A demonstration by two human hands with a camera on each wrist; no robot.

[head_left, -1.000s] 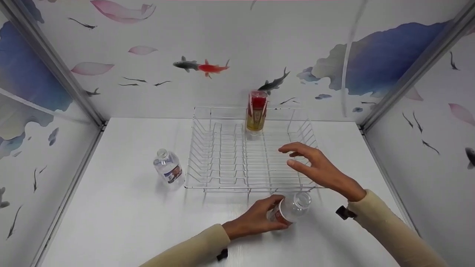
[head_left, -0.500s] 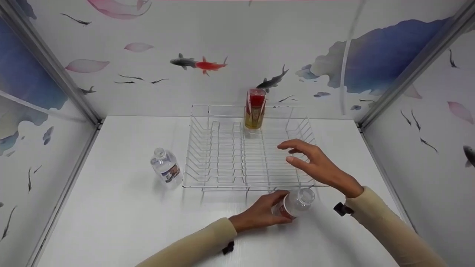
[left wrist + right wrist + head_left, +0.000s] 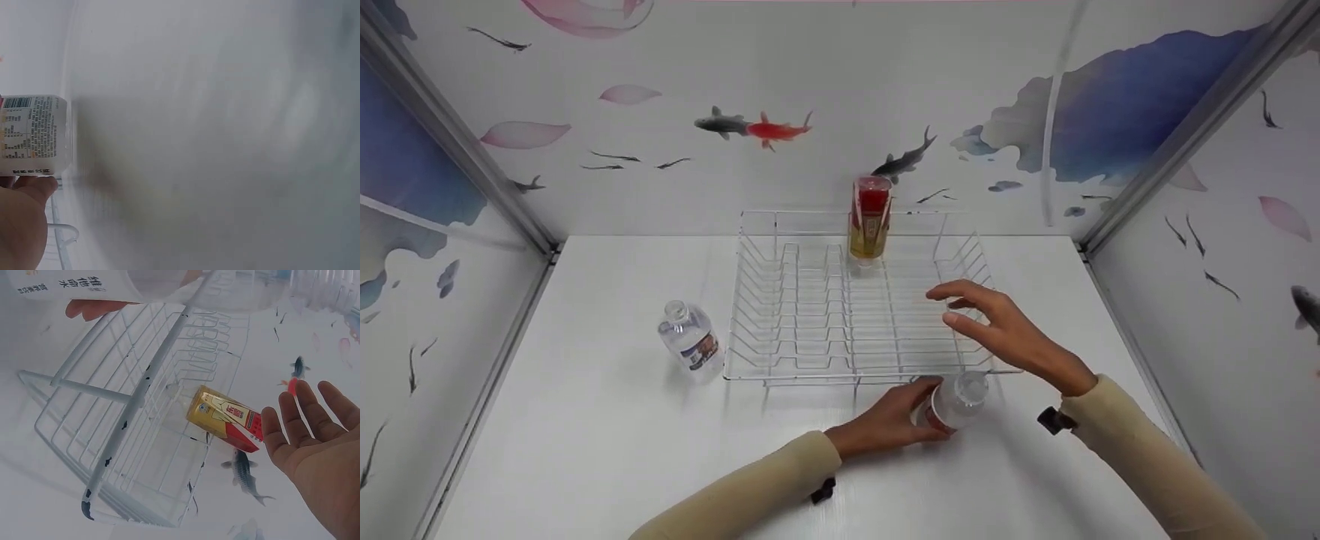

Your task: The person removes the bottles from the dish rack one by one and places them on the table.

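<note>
Clear plastic shows in the left hand (image 3: 889,421), where a transparent bottle (image 3: 958,401) with a printed label (image 3: 31,135) is clasped, thumb and fingers curled round its sides. This bottle is just in front of a white wire rack (image 3: 125,424), near the rack's front right corner; whether bottle and rack touch is hard to tell. The right hand (image 3: 997,326) is poised over the right side of the rack, well apart from the left, its thumb and fingers apart and loosely bent.

Inside the rack, close to the back, stands a red-and-gold container (image 3: 870,221). To the left of the rack, a second clear bottle (image 3: 690,343), with a dark, colourful label and an uncapped neck, stands on the white tabletop (image 3: 570,442). The rack's white coating has dark worn patches along its rim.

Both arms wear beige sleeves (image 3: 750,484), with a small black device (image 3: 1056,420) at each wrist. Around the tabletop, pale walls (image 3: 870,60) framed with metal posts (image 3: 1177,127) carry painted fish (image 3: 778,131), pink petals (image 3: 525,135) and blue-violet washes of colour (image 3: 1117,112)
</note>
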